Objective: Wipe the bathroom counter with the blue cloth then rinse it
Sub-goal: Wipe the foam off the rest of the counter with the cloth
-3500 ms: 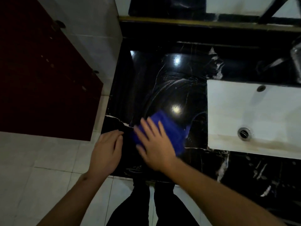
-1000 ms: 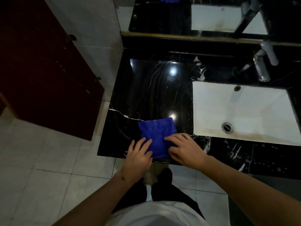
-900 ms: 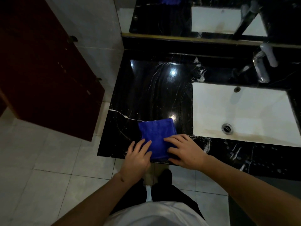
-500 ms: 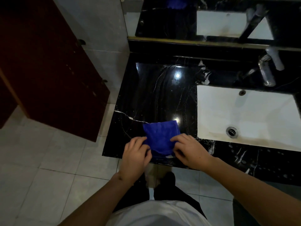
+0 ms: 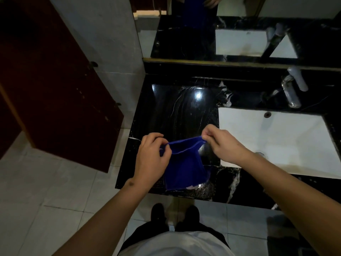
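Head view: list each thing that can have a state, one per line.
Blue cloth: lifted, hanging from its top corners.
Left hand: pinching the cloth's left corner.
Right hand: pinching the right corner.
Counter: glossy, with wipe streaks.
Sink: no standing water, stained along the front.
Tap: no water running.
Red door: open.

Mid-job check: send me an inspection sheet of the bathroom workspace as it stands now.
Surface: glossy black marble counter, streaked.
Job's things: blue cloth held up by its top edge, hanging over the counter's front; white rectangular sink dry-looking, stained near the front.
Clutter: nothing seen.
Grippers: left hand and right hand each pinch a top corner.
Cables: nothing seen.
Surroundings: chrome faucet, mirror, dark red door, tiled floor.
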`<state>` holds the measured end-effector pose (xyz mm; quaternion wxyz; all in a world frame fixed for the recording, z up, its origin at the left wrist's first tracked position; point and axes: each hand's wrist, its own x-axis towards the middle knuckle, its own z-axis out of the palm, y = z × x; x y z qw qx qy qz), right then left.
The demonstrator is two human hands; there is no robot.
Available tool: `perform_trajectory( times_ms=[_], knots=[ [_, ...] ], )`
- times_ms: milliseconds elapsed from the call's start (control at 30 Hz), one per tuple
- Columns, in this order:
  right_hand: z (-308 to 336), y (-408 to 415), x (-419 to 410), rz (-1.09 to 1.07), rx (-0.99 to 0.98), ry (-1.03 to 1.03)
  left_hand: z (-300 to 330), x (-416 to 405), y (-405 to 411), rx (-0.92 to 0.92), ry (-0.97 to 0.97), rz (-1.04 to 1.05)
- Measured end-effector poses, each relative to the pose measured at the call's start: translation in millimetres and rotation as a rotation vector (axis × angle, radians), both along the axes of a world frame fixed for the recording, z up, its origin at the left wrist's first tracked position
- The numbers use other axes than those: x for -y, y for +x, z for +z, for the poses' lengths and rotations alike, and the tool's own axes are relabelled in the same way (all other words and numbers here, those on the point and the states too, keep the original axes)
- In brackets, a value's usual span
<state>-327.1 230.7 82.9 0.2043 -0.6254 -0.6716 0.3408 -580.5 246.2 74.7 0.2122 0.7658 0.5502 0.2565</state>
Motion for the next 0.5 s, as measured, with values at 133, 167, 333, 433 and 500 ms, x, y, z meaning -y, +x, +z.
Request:
perform_trajectory(
  times_ms=[133,167,333,433,500],
  knots=[
    [4.4,-0.8,-12.4,-0.032,-0.004,-0.065,10.5,-18.4,6.2,0.123,-0.238,0.001],
    [0.8,-1.3,-18.3,-0.048,0.003,-0.083,10.5,-24.2,8.4,0.116,-0.275,0.007],
    [-19.8,-0.4,-80.6,-0.172,0.022,-0.141,-0.7,-81.7,24.0,0.025,-0.28,0.064],
    [-29.3,1.1,-126.2,-0.278,0.062,-0.081,-11.5,-131.6,35.4,-0.004,-0.246,0.128],
    [-37.8,-0.4,-137.2,-0.39,0.132,0.011,-21.9,-150.4,34.1,0.012,-0.241,0.224]
  ],
)
